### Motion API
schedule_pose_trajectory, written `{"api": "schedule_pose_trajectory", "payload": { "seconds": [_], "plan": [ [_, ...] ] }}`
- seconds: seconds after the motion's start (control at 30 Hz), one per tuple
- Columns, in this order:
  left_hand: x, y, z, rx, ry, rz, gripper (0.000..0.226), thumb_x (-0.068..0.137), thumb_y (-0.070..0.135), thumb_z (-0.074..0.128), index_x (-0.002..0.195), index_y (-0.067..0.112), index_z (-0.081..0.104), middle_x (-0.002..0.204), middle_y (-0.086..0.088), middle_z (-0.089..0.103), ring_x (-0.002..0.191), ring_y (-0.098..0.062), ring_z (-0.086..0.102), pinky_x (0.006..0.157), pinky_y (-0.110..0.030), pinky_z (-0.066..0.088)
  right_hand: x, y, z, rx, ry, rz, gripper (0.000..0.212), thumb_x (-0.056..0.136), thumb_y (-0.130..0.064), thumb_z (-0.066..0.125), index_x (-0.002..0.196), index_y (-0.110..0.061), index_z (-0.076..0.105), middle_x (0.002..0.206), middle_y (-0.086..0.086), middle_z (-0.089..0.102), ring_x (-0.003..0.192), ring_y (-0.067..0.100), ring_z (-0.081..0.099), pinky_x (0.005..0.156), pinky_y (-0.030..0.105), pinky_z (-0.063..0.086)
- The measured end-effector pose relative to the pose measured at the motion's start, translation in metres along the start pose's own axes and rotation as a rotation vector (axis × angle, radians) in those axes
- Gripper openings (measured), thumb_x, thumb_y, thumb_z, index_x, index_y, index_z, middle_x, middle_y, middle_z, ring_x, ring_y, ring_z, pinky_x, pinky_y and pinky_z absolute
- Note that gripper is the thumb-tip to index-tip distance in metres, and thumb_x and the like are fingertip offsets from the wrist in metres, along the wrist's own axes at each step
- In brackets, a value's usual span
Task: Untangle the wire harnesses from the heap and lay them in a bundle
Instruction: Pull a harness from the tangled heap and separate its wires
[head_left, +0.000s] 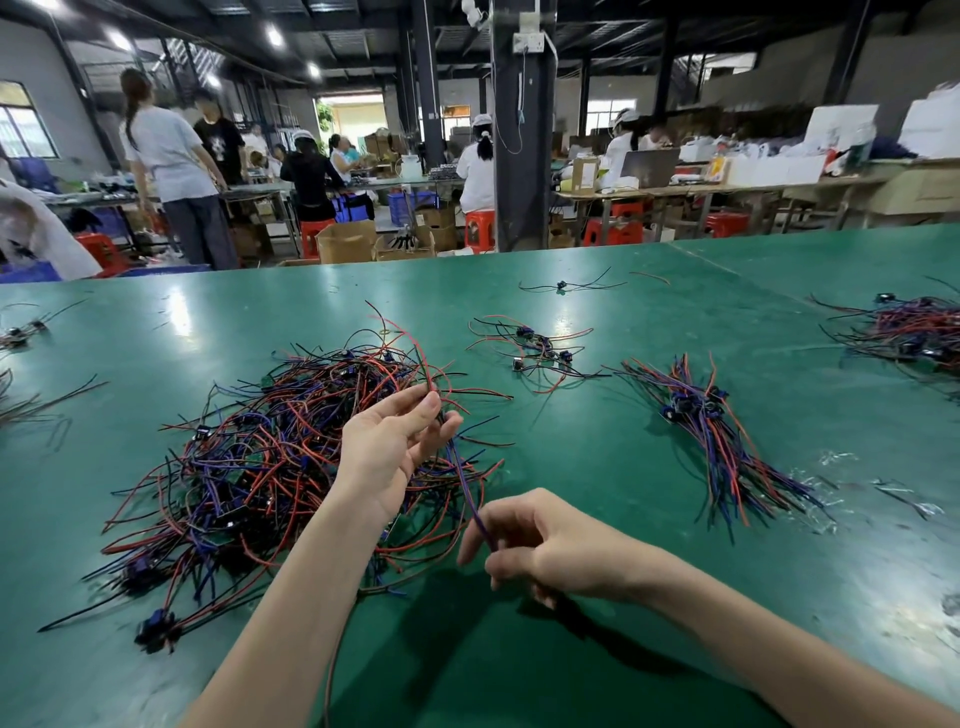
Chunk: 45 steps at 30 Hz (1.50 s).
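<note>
A big tangled heap of red, blue, purple and black wire harnesses (260, 457) lies on the green table (597, 457), left of centre. My left hand (389, 447) is raised over the heap's right side, fingertips pinching the upper part of one harness (460, 467). That harness's purple and red wires run down to my right hand (540, 545), which pinches the lower end just above the table. A laid-out bundle of harnesses (717, 436) rests to the right, wires roughly parallel.
A small loose group of harnesses (535, 351) lies beyond the heap, a single one (563, 285) farther back. Another pile (914, 332) sits at the far right edge, stray wires at the left edge. Several people work at benches behind the table.
</note>
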<state>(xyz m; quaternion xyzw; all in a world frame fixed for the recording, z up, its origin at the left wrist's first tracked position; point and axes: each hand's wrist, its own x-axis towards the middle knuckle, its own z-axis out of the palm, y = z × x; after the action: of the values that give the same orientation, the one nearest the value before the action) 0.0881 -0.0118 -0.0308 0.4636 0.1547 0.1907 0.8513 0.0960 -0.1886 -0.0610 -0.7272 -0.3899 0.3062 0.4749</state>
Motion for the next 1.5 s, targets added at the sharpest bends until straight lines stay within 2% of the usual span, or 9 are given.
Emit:
{"api": "schedule_pose_trajectory", "payload": {
  "seconds": [0.3,0.43,0.57,0.67,0.77,0.97,1.1,1.27,1.5],
  "plan": [
    [-0.006,-0.007,0.010,-0.046,-0.107,-0.066,0.008,0.082,-0.003,0.060,0.090,-0.001,0.062,0.066,-0.010,0.067,0.058,-0.020,0.069,0.055,-0.019,0.057,0.000,0.006,-0.024,0.226,-0.233,0.078,0.007,0.087,-0.018,0.061,0.093,-0.016,0.065,0.086,0.010,0.070,0.035,0.003,0.029,0.032,0.015,0.019],
    [-0.012,-0.013,0.015,-0.052,-0.137,-0.123,0.004,0.083,-0.003,0.059,0.086,-0.001,0.062,0.064,-0.010,0.065,0.055,-0.019,0.068,0.048,-0.019,0.054,0.001,0.003,-0.032,0.179,-0.217,0.150,0.033,0.089,-0.050,0.054,0.087,-0.021,0.068,0.105,0.016,0.070,0.036,0.006,0.029,0.032,0.014,0.018],
    [-0.014,-0.018,0.017,-0.039,-0.137,-0.126,0.005,0.083,-0.004,0.059,0.086,-0.002,0.062,0.072,-0.011,0.062,0.055,-0.019,0.067,0.047,-0.018,0.053,-0.001,0.004,-0.043,0.137,-0.239,0.151,0.058,0.097,-0.046,0.041,0.097,0.006,0.065,0.096,0.003,0.074,0.033,0.004,0.031,0.030,0.015,0.024],
    [-0.013,-0.019,0.016,-0.017,-0.146,-0.116,0.005,0.083,-0.004,0.061,0.087,-0.002,0.062,0.069,-0.009,0.064,0.057,-0.019,0.068,0.048,-0.018,0.053,-0.002,0.004,-0.046,0.127,-0.226,0.142,0.050,0.101,-0.032,0.037,0.103,0.008,0.066,0.070,-0.007,0.070,0.034,0.003,0.035,0.031,0.015,0.030],
    [-0.013,-0.022,0.016,-0.012,-0.152,-0.121,0.007,0.081,-0.003,0.062,0.089,-0.002,0.062,0.067,-0.009,0.065,0.058,-0.020,0.068,0.050,-0.018,0.055,-0.001,0.004,-0.044,0.199,-0.128,0.125,0.031,0.098,-0.019,0.041,0.084,-0.008,0.067,0.096,0.009,0.072,0.038,0.004,0.040,0.032,0.016,0.034],
    [-0.009,-0.027,0.014,0.010,-0.158,-0.072,0.014,0.076,0.000,0.065,0.089,-0.002,0.062,0.076,-0.013,0.064,0.060,-0.019,0.069,0.052,-0.019,0.055,0.003,0.008,-0.042,0.425,0.031,0.147,0.017,0.101,-0.015,0.038,0.095,-0.012,0.054,0.056,-0.002,0.048,0.031,0.001,0.024,0.031,0.011,0.023],
    [-0.005,-0.031,0.010,0.089,-0.192,-0.042,0.009,0.082,0.002,0.063,0.091,0.004,0.064,0.081,-0.009,0.066,0.070,-0.016,0.070,0.058,-0.024,0.058,0.007,0.010,-0.048,0.484,0.220,0.093,0.023,0.102,-0.016,0.034,0.090,-0.011,0.053,0.050,-0.005,0.034,0.032,0.000,0.016,0.029,0.009,0.017],
    [-0.006,-0.034,0.010,0.144,-0.244,-0.058,0.026,0.082,0.007,0.064,0.107,0.003,0.064,0.103,-0.008,0.071,0.090,-0.021,0.071,0.061,-0.027,0.057,0.003,0.011,-0.085,0.707,0.485,-0.036,0.020,0.102,-0.013,0.035,0.091,-0.007,0.052,0.049,-0.005,0.035,0.033,0.001,0.018,0.028,0.010,0.019],
    [-0.006,-0.034,0.010,0.194,-0.246,-0.073,0.017,0.087,0.005,0.061,0.102,0.004,0.067,0.100,-0.008,0.072,0.083,-0.020,0.071,0.060,-0.027,0.058,-0.018,0.031,-0.150,0.963,0.958,-0.022,0.028,0.102,-0.006,0.028,0.087,-0.003,0.052,0.051,-0.002,0.036,0.027,0.002,0.021,0.026,0.014,0.017]
  ]
}}
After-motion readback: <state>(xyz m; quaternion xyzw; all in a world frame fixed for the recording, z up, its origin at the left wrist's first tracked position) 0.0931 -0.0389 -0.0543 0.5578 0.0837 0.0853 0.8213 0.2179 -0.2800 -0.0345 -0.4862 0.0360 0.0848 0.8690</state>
